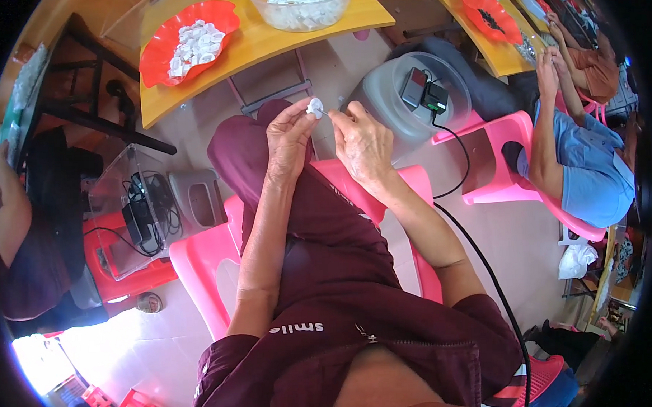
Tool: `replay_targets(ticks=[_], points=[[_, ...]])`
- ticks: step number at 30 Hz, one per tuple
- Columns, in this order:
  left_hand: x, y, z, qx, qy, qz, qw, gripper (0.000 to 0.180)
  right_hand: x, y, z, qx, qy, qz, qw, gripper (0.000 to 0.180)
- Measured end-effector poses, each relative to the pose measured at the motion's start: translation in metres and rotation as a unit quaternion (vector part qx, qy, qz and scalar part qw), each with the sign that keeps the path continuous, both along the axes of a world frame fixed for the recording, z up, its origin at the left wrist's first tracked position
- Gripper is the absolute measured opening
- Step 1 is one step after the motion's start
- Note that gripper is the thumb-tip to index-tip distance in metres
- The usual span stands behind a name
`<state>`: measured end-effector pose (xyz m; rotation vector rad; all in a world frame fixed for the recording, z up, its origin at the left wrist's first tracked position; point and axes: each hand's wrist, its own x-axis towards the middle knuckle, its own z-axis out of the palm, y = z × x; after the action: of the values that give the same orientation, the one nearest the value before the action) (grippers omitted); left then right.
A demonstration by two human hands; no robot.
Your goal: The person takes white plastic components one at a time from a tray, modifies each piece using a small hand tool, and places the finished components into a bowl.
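Above my lap, my left hand pinches a small white piece between thumb and fingertips. The piece looks rounded, and its exact kind is too small to tell. Close on its right, my right hand is closed around a thin metal tool. Only the slim end of that tool shows, pointing at the white piece; the fingers hide the rest. A red scalloped tray with many white pieces stands on the wooden table ahead of me. Beside it is a clear bowl, also filled with white pieces.
A translucent tub at front right holds black electronic devices. A black cable runs down my right side. To the right, a person in blue sits on a pink chair. A clear box with cables stands left.
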<state>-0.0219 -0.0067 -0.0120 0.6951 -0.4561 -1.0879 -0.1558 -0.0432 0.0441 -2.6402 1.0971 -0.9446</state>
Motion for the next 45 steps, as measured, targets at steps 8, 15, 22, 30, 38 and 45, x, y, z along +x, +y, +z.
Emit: replay_targets(ticks=[8,15,22,30,38,45], points=[[-0.002,0.001,0.0,0.0,0.001,0.0,1.0,0.027,0.001,-0.001,-0.005,-0.023,0.013,0.0,1.0,0.014],[0.001,-0.003,0.0,-0.004,-0.007,0.012,1.0,0.025,0.003,-0.004,-0.004,-0.004,0.013,-0.004,1.0,0.011],[0.034,-0.033,0.04,0.051,-0.024,0.059,0.997,0.024,0.0,-0.007,-0.008,0.079,-0.096,-0.004,0.992,0.009],[0.097,-0.145,0.146,0.012,-0.187,0.065,0.98,0.045,0.005,0.003,0.001,0.113,-0.119,0.017,0.986,0.01],[0.179,-0.103,0.145,0.071,-0.459,0.206,0.861,0.038,0.004,0.002,0.015,0.161,-0.134,0.032,0.977,0.01],[0.315,-0.061,0.115,0.358,-0.621,0.216,0.663,0.018,0.006,0.004,0.013,0.189,-0.117,0.054,0.974,0.01]])
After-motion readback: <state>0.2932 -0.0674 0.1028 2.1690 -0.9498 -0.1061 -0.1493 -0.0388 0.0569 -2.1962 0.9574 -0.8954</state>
